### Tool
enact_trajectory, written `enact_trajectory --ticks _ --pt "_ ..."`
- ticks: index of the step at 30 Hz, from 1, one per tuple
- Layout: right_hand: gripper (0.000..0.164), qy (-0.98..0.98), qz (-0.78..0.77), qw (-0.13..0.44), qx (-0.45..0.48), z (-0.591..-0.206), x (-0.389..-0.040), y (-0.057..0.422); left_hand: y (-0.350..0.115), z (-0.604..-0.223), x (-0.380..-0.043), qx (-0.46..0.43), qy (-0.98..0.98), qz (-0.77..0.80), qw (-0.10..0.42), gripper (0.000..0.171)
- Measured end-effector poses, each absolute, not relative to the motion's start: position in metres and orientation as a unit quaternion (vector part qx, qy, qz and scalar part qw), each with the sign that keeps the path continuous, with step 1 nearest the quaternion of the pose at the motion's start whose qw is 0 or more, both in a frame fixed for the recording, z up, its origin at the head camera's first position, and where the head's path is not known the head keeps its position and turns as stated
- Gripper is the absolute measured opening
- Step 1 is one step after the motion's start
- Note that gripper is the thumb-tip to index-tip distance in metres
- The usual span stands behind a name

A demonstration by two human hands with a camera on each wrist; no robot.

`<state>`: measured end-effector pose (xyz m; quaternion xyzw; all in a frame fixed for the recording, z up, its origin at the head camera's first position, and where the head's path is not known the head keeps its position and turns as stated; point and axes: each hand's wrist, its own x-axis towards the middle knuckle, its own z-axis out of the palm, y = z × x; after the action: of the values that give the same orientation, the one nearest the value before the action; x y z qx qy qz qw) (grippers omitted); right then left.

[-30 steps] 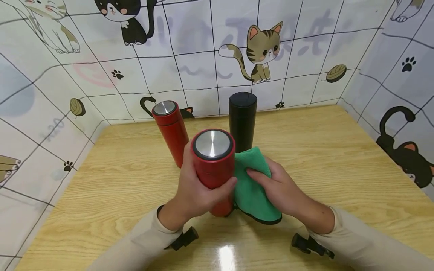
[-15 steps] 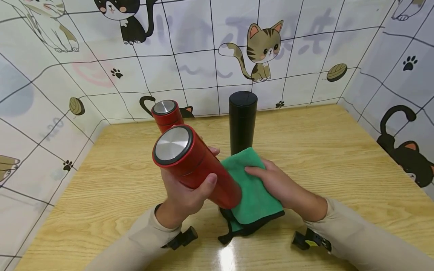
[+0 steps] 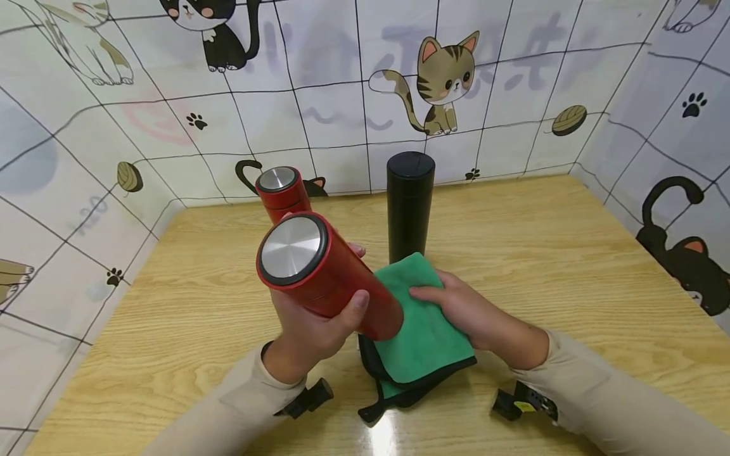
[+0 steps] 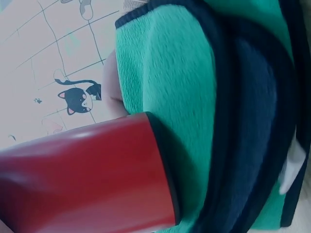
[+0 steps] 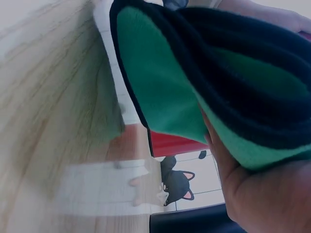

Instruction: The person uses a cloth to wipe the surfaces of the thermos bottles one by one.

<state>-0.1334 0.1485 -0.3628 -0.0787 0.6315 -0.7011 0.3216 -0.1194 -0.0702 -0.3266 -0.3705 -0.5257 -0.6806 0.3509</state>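
My left hand (image 3: 308,326) grips a red thermos bottle (image 3: 348,278), tilted with its silver-topped lid toward the upper left. The lower end of the bottle lies against a folded green cloth (image 3: 428,335) with dark edging. My right hand (image 3: 470,313) holds that cloth, thumb on top and the other fingers underneath. In the left wrist view the base of the red bottle (image 4: 87,174) touches the cloth (image 4: 180,73). The right wrist view has the cloth (image 5: 155,82) looped over the right hand (image 5: 272,199).
Behind the left hand stands a second red bottle (image 3: 282,193), partly hidden by the held one. A black bottle (image 3: 409,206) stands upright behind the cloth. Cat-patterned walls (image 3: 331,114) border the wooden table (image 3: 188,304) at the back and sides.
The held bottle has gone from nearly upright to tilted, its lid swinging left. Beneath its base the cloth has shifted left and spread, its edge now hanging lower. Little differs over the last half second.
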Motion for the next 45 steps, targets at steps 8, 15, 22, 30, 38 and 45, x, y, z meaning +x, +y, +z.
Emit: enact_trajectory --ticks 8,15,22,30,38,45 --pt "0.046 0.648 -0.681 0.326 -0.102 -0.360 -0.136 0.153 -0.063 -0.327 -0.122 -0.368 -0.530 -0.680 0.348 0.071" --pt "0.042 0.776 -0.550 0.263 -0.163 -0.361 -0.148 0.162 -0.068 -0.327 -0.135 -0.348 -0.582 -0.644 0.353 0.084" --pt "0.017 0.841 -0.404 0.261 -0.247 -0.369 -0.162 0.184 -0.073 -0.337 -0.163 -0.253 -0.704 -0.604 0.276 0.086" --pt "0.030 0.872 -0.320 0.241 -0.283 -0.383 -0.159 0.189 -0.069 -0.354 -0.198 -0.220 -0.767 -0.558 0.225 0.090" --pt "0.034 0.910 -0.233 0.197 -0.282 -0.376 -0.157 0.178 -0.076 -0.360 -0.220 -0.196 -0.765 -0.569 0.230 0.089" --pt "0.029 0.925 -0.196 0.176 -0.275 -0.370 -0.156 0.175 -0.077 -0.362 -0.233 -0.155 -0.771 -0.577 0.220 0.094"
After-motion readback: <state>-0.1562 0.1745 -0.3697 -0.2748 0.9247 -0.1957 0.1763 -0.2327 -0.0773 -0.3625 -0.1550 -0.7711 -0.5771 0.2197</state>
